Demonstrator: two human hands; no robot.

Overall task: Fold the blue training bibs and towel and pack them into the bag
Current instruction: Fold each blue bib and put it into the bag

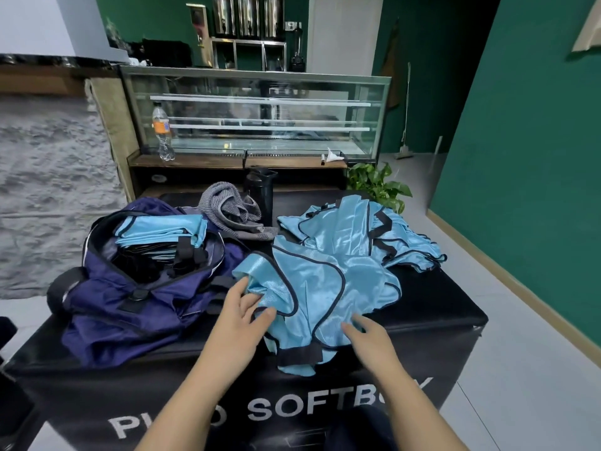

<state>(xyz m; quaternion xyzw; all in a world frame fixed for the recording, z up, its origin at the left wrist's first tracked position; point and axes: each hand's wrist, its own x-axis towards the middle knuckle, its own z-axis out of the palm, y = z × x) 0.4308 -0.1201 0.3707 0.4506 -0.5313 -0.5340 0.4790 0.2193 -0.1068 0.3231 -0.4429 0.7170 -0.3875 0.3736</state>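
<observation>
Glossy satin-like bibs (328, 281), matt nylon-like bag (130, 307), ribbed grey towel (227, 206).

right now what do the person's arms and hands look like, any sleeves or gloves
Both forearms are bare, with no sleeves in view. The left hand and right hand wear no gloves, and no rings, watch or wristbands can be seen. The fingernails look short and unpainted.
</observation>
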